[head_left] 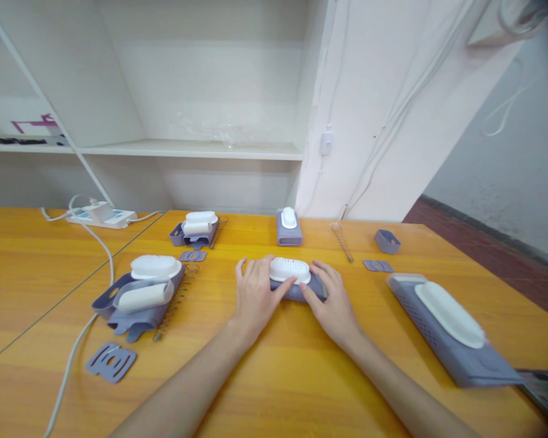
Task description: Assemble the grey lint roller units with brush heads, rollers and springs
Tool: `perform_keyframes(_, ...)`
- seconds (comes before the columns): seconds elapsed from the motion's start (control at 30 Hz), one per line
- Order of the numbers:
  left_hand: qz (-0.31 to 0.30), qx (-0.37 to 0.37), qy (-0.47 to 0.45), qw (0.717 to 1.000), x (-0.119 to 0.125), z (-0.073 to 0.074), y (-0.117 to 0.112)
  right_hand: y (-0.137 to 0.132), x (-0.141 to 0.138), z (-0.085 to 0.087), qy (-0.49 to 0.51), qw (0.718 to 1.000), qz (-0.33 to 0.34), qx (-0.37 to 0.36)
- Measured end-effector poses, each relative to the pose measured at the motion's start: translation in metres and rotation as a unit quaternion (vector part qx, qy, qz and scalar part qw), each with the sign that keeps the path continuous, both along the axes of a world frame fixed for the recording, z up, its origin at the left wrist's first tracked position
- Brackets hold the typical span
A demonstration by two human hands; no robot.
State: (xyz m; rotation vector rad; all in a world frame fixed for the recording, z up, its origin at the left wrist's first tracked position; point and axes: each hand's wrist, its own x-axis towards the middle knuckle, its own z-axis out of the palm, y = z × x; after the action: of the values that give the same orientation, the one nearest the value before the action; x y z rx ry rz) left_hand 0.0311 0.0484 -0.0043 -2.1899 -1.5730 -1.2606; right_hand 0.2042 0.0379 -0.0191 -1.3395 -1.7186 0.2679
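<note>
In the middle of the table lies a grey-purple plastic case (296, 293) with a white oval scrubbing brush (290, 269) on top, its bristly side up. My left hand (259, 286) wraps the case's left end, its thumb at the brush's near edge. From the right, my right hand (329, 297) grips the other end, thumb also against the brush's edge. Both hands are closed around the case and partly hide its ends. Just beyond them stands a similar grey-purple case (289, 234) with a smaller-looking white brush piece (288, 218) on it.
At left sit grey-purple parts (139, 304) with white pieces, a spring (178, 301) and a slotted plate (112, 362). Another case (456, 340) lies at right. Farther back are a spring (342, 242), a small cup (387, 241) and a plate (378, 266). A white cable (80, 340) crosses the left side.
</note>
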Motion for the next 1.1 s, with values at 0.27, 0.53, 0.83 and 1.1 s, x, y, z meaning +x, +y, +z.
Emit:
perform_keyframes(0.27, 0.021, -0.016, 0.018, 1.000, 0.0040, 0.0038, -0.0054, 0.0007, -0.0004, 0.0008, -0.005, 1.000, -0.005, -0.015)
perform_keyframes(0.53, 0.080, -0.083, 0.024, 0.993, 0.0052, 0.0034, -0.0051, 0.0027, -0.0018, -0.0026, 0.028, 0.999, -0.025, -0.016)
perform_keyframes(0.83, 0.110, -0.091, -0.029, 0.989, 0.0028, 0.0014, -0.0009, 0.0033, 0.0002, -0.0032, 0.040, 0.999, -0.028, -0.017)
perform_keyframes(1.1, 0.058, -0.067, -0.010, 0.996, 0.0022, 0.0019, -0.0034, 0.0034, 0.0001, -0.0033, 0.039, 0.999, -0.023, -0.021)
